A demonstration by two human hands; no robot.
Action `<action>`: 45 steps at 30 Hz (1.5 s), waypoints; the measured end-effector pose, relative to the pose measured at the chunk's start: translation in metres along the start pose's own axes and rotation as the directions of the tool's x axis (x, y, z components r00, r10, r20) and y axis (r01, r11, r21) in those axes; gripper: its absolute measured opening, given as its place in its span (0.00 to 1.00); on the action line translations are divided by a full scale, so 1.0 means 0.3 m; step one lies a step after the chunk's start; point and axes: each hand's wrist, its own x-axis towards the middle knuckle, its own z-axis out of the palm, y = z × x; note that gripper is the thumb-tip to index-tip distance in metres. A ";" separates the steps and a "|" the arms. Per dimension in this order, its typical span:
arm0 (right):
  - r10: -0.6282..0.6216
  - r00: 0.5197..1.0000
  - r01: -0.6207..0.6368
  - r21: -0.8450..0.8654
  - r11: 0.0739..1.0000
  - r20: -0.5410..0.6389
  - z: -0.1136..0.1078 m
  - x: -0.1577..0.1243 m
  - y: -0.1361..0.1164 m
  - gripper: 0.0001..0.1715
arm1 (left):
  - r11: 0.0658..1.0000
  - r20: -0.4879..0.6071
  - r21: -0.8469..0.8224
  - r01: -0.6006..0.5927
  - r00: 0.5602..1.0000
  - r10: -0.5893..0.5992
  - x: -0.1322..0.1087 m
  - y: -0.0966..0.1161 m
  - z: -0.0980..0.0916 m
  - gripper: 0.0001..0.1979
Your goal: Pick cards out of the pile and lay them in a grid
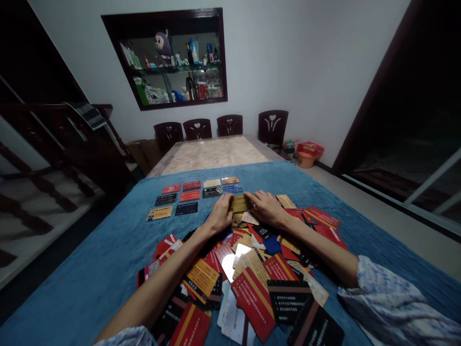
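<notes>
A gold card (238,203) is held between my two hands, above the far edge of a loose pile of cards (254,298). My left hand (220,213) is closed on the card's left side, and my right hand (265,206) grips its right side. Beyond and to the left, several cards lie flat in rows on the blue cloth, among them a yellow card (160,213), a dark blue card (186,208) and a red card (189,195). The pile mixes red, black, gold and white cards, partly hidden under my forearms.
The blue cloth (90,250) covers the near part of the table. Its bare patterned top (219,153) shows farther off, with dark chairs (272,126) behind. A wooden railing (54,110) stands at the left and an orange bucket (305,159) on the floor at the right.
</notes>
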 end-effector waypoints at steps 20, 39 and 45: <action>-0.013 0.991 0.020 -0.053 0.998 0.132 -0.077 0.103 0.040 0.31 | 0.970 0.149 0.236 -0.054 0.989 0.019 0.072 -0.008 -0.074 0.23; 0.049 0.956 -0.022 -0.099 0.995 0.288 -0.072 0.360 0.118 0.21 | 0.850 0.193 0.526 0.022 0.971 -0.144 0.282 -0.075 -0.101 0.19; 0.073 0.943 -0.050 -0.080 0.996 0.326 -0.036 0.440 0.152 0.17 | 0.819 0.183 0.573 0.036 0.968 -0.171 0.354 -0.137 -0.084 0.15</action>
